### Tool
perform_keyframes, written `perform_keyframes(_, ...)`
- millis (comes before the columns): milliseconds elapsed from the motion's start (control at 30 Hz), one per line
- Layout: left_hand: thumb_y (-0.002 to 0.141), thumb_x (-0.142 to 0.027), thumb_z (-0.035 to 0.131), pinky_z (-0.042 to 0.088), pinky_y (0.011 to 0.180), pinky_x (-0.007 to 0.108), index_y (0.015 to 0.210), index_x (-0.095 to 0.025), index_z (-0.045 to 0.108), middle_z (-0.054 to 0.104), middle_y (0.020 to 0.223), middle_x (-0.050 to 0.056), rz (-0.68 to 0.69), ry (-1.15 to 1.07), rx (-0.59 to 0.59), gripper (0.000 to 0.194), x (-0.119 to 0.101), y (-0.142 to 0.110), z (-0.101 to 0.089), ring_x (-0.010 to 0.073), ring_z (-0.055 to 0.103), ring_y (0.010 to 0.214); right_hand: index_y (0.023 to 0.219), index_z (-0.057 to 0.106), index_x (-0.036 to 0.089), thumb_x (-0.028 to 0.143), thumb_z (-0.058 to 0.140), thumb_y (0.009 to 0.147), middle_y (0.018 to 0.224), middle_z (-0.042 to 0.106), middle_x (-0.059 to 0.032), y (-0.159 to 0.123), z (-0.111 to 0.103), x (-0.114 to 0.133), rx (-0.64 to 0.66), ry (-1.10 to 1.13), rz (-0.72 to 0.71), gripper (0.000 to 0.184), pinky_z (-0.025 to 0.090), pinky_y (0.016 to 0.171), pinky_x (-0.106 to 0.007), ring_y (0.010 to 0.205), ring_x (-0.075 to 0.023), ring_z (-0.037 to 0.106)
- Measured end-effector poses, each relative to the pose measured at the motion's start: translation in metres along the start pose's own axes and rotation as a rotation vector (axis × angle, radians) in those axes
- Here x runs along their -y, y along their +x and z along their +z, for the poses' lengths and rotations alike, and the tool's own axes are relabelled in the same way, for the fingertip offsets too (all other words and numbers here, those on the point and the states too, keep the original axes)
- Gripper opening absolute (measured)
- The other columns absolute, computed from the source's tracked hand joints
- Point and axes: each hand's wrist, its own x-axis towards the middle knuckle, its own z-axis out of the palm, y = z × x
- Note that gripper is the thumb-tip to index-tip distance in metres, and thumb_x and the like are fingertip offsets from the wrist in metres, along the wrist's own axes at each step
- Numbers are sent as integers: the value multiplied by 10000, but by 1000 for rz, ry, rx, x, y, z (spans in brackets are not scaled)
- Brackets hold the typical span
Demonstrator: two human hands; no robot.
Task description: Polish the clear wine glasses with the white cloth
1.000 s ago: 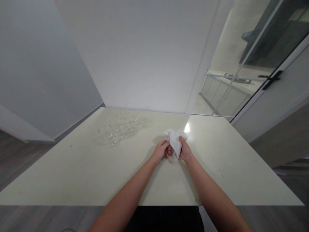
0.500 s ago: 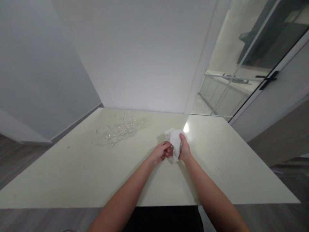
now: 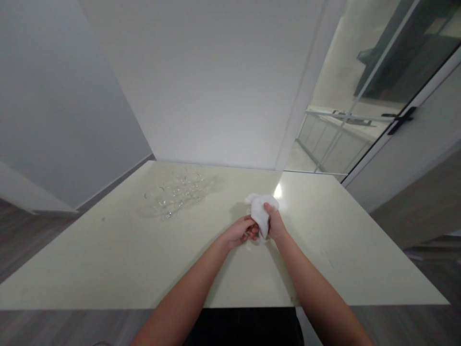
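Over the near middle of the table, my right hand (image 3: 275,222) is wrapped round a crumpled white cloth (image 3: 260,207), its thumb pressed on top. My left hand (image 3: 243,230) is closed at the cloth's lower left side, fingers curled in. What it grips is hidden by the fingers and cloth; a faint clear edge shows below the cloth. To the left and farther back, several clear glasses (image 3: 178,192) stand close together, their outlines faint against the pale surface.
The glossy pale table (image 3: 108,264) ends at a white wall (image 3: 216,96) behind. A glass-paned door (image 3: 338,125) with a black handle (image 3: 403,119) is at the right. Grey floor shows past the near edge.
The cloth has turned slightly between my hands, and my right thumb has shifted a little to the left. My left fingers have moved slightly down. The glasses stay in place.
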Motion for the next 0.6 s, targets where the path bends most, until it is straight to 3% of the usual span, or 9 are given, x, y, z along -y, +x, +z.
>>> perform_keyframes(100, 773, -402, 579, 434, 509, 209, 720, -154, 533, 540, 539, -30, 17, 31, 31, 258, 0, 1, -2, 69, 486, 442, 845, 621, 150, 505, 755, 657, 614, 688, -32, -3, 4, 4, -7, -11, 28, 423, 494, 436, -263, 466, -164, 600)
perform_keyframes(267, 771, -398, 595, 341, 445, 193, 796, -164, 556, 534, 546, -42, 190, 265, -198, 239, 2, 9, -2, 78, 463, 442, 874, 629, 159, 382, 824, 608, 673, 706, -11, -2, 12, 4, -210, -19, -141, 398, 523, 484, -241, 528, -147, 622)
perform_keyframes(300, 773, -419, 590, 335, 438, 195, 775, -172, 535, 499, 523, -55, 167, 232, -187, 253, 2, 10, -3, 76, 438, 425, 888, 633, 159, 377, 830, 598, 690, 710, -11, -2, 12, 5, -202, -8, -143, 413, 531, 499, -242, 550, -149, 629)
perform_keyframes(400, 794, -515, 538, 349, 443, 207, 671, -193, 443, 379, 478, -80, -6, 44, -4, 357, 0, 7, -5, 65, 357, 393, 887, 640, 155, 438, 808, 607, 695, 702, -17, -4, 10, 7, -57, 31, -81, 431, 530, 497, -244, 553, -149, 623)
perform_keyframes(467, 804, -553, 508, 366, 461, 217, 656, -193, 436, 383, 490, -71, -44, 16, 57, 396, -2, 4, -6, 68, 360, 405, 877, 641, 154, 474, 791, 617, 697, 696, -19, -5, 8, 9, -5, 44, -57, 439, 521, 492, -240, 550, -145, 616)
perform_keyframes(533, 804, -546, 512, 377, 484, 226, 700, -181, 483, 462, 529, -41, 40, 118, -6, 380, -2, 3, -6, 86, 420, 445, 852, 631, 156, 484, 792, 618, 676, 684, -12, -4, 8, 9, -72, 20, -96, 434, 508, 481, -234, 534, -136, 601)
perform_keyframes(600, 770, -488, 589, 397, 538, 228, 819, -171, 544, 556, 630, -12, 213, 283, -115, 324, 0, 5, -4, 107, 498, 541, 841, 621, 157, 475, 801, 621, 662, 671, 1, -2, 9, 9, -194, -26, -188, 426, 499, 484, -226, 527, -124, 588)
